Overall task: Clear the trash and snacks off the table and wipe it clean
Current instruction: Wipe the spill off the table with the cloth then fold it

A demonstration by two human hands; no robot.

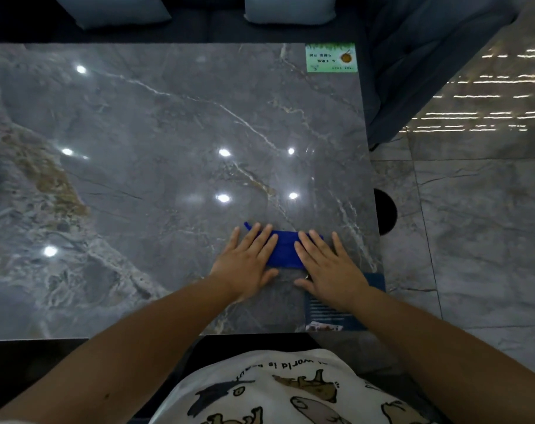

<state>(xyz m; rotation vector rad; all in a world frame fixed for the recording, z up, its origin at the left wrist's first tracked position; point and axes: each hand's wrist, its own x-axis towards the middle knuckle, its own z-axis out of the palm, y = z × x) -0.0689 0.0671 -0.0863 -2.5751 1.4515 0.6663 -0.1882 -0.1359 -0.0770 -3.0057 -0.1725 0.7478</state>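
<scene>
A folded blue cloth [285, 247] lies flat on the grey marble table [144, 142], near its front right corner. My left hand [248, 261] rests palm down on the cloth's left end, fingers spread. My right hand [329, 264] presses flat on its right end the same way. Only the middle strip of the cloth shows between the two hands. No trash or snacks show on the tabletop.
A green sticker [331, 57] sits at the table's far right corner and a dark blue card [336, 313] at the near right corner. A dark sofa with pale cushions [290, 9] runs behind the table. A black round object [386, 213] stands on the tiled floor to the right.
</scene>
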